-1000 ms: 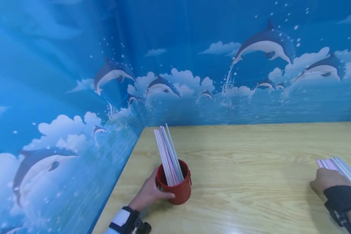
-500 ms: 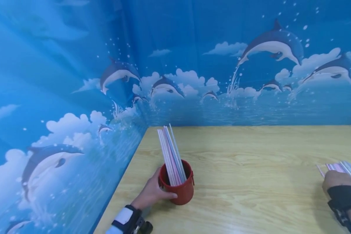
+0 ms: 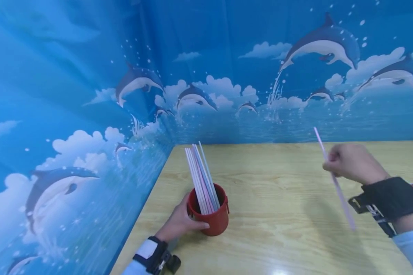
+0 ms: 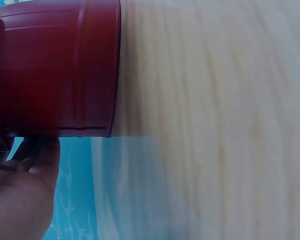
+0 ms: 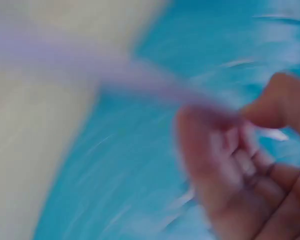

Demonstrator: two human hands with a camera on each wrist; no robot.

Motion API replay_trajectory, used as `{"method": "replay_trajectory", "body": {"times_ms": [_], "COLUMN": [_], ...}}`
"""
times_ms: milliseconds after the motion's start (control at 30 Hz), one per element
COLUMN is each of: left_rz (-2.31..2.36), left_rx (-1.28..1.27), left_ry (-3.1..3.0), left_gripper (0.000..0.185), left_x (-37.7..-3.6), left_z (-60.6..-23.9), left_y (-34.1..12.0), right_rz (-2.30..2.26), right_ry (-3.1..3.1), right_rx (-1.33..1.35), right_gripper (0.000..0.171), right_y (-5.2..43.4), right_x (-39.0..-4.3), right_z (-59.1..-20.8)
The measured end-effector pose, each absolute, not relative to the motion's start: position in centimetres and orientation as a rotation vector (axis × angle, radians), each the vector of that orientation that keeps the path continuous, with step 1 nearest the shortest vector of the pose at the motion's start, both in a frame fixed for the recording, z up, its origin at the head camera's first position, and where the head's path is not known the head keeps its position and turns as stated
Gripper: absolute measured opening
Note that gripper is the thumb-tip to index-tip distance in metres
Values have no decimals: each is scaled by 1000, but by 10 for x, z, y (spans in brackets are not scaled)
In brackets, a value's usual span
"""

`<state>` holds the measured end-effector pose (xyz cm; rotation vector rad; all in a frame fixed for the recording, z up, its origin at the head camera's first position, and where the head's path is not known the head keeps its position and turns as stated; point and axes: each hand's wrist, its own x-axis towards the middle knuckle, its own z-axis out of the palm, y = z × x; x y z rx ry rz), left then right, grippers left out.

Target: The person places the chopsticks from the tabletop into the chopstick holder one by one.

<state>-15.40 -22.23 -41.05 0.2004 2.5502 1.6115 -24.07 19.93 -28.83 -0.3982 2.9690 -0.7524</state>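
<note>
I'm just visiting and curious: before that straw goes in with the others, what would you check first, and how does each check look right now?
1. Right hand pinches the pink straw: ok.
2. Left hand grips the red cup: ok.
3. Cup upright on the table: ok.
4. Room in the cup beside the straws in it: cannot tell.
5. Straw's lower end aimed at the cup: not ok, far to the right.

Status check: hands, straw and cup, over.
Left hand grips red cup. Right hand pinches one pink straw, lifted above table. Nothing between straw and cup.
</note>
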Motion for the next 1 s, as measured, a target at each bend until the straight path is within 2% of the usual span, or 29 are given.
{"method": "replay_trajectory", "body": {"times_ms": [167,300,367,533,700,867,1000], "left_rz": [1617,1601,1590,1585,1594,1596,1596], "left_rx": [225,200,218,299,296,240,241], "left_ry": [2566,2571,2586,2600,2586,2575,2575], "left_gripper": [94,94,94,91,92,93,93], "left_x": [-153,-153,-153,-152,-150,-151,-154], "left_z": [-412,-415,-417,-421,-423,-421,-418], "left_y": [-224,-224,-223,-222,-220,-218,-218], "right_rz": [-1523,-1989,-2047,-1870,-1641,-1402,-1191], "right_ry": [2787,2446,2338,2407,2534,2752,2953], "right_rx": [-777,-1057,-1083,-1005,-908,-878,-865], "right_gripper": [16,12,12,6,5,8,16], "right_y": [117,61,38,-2,-14,0,42], "right_x": [-227,-217,-213,-207,-206,-209,-217], "right_z": [-234,-238,-253,-301,-338,-341,-333]}}
